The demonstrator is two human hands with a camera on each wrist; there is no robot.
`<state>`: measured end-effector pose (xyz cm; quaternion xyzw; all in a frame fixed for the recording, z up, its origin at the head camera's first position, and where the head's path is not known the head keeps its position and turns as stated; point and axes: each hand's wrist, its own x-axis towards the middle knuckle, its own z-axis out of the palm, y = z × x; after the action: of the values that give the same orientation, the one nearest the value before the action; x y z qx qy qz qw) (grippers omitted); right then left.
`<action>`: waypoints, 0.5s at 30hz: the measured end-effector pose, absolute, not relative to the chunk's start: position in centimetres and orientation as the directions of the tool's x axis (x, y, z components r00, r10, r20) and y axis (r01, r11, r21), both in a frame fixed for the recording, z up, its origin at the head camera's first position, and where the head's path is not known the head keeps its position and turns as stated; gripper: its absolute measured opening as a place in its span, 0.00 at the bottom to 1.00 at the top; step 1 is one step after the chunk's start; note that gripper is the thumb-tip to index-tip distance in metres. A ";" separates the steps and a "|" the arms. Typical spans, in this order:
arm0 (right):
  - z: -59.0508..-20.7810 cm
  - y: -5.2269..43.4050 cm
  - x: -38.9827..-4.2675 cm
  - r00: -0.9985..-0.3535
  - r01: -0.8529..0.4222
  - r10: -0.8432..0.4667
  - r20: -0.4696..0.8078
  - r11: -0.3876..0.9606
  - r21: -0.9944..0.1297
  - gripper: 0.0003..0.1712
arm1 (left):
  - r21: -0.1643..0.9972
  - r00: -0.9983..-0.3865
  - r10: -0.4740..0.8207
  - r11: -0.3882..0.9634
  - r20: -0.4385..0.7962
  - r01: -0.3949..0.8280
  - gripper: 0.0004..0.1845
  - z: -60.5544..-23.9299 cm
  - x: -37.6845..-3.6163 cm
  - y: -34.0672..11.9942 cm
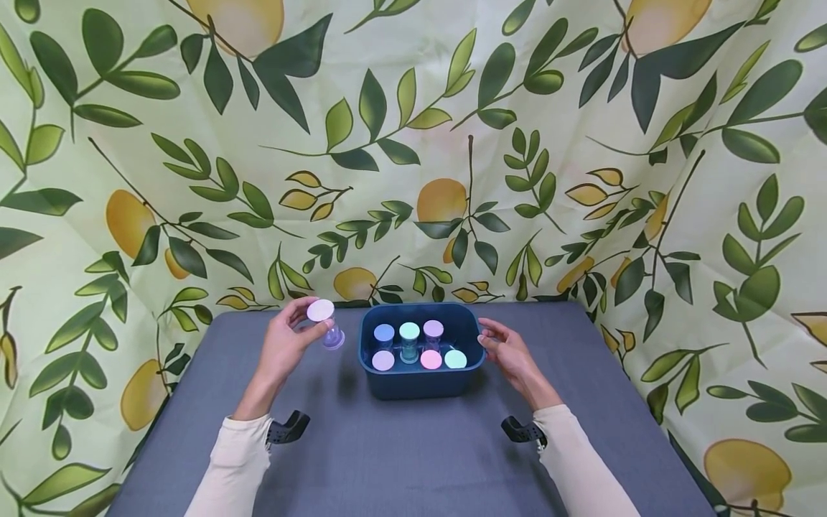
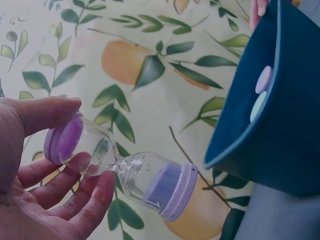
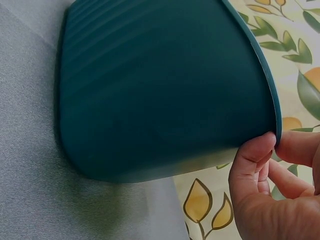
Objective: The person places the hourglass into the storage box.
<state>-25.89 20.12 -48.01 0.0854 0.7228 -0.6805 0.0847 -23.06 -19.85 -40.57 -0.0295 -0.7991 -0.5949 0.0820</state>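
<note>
My left hand (image 1: 284,348) holds a sand timer (image 1: 333,337) with pale purple caps, left of a dark blue bin (image 1: 418,388). In the left wrist view the thumb and fingers grip one cap of the tilted timer (image 2: 184,192); its clear glass narrows at the waist and purple sand shows near both ends. My right hand (image 1: 513,359) is at the bin's right side. The right wrist view shows its thumb and fingers (image 3: 260,145) pinching the bin's rim (image 3: 270,85). Several sand timers stand inside the bin, including a mint one (image 1: 409,341) and a pink-capped one (image 1: 431,360).
The bin stands toward the far edge of a grey-covered table (image 1: 400,459). Behind and around the table hangs a cloth (image 1: 400,237) printed with leaves and fruit. Each wrist wears a black band (image 1: 288,428).
</note>
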 end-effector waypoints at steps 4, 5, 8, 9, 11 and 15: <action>-48.0 20.2 -25.9 -0.972 0.234 0.009 -0.234 0.060 -0.970 0.27 | 0.945 -0.985 -0.038 0.293 0.166 0.148 0.30 -39.9 -22.9 -19.4; -48.0 20.2 -25.9 -0.972 0.233 0.008 -0.233 0.060 -0.971 0.27 | 0.944 -0.986 -0.033 0.296 0.165 0.147 0.30 -39.7 -22.9 -19.2; -48.0 20.2 -25.8 -0.972 0.233 0.009 -0.233 0.063 -0.970 0.27 | 0.943 -0.987 -0.016 0.297 0.162 0.150 0.30 -39.2 -22.8 -18.7; -48.0 20.2 -25.8 -0.972 0.233 0.010 -0.233 0.064 -0.970 0.27 | 0.944 -0.987 -0.010 0.293 0.162 0.152 0.30 -39.1 -22.8 -18.6; -48.0 20.1 -25.8 -0.972 0.234 0.013 -0.234 0.063 -0.970 0.27 | 0.946 -0.986 0.003 0.281 0.169 0.163 0.30 -38.8 -22.9 -18.2; -48.1 20.1 -26.0 -0.972 0.235 0.013 -0.234 0.065 -0.970 0.27 | 0.951 -0.979 0.034 0.236 0.200 0.202 0.29 -38.5 -23.1 -17.4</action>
<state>-26.01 20.10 -48.08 0.0853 0.7250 -0.6785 0.0818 -23.08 -17.38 -38.49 -0.0752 -0.7832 -0.6134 0.0686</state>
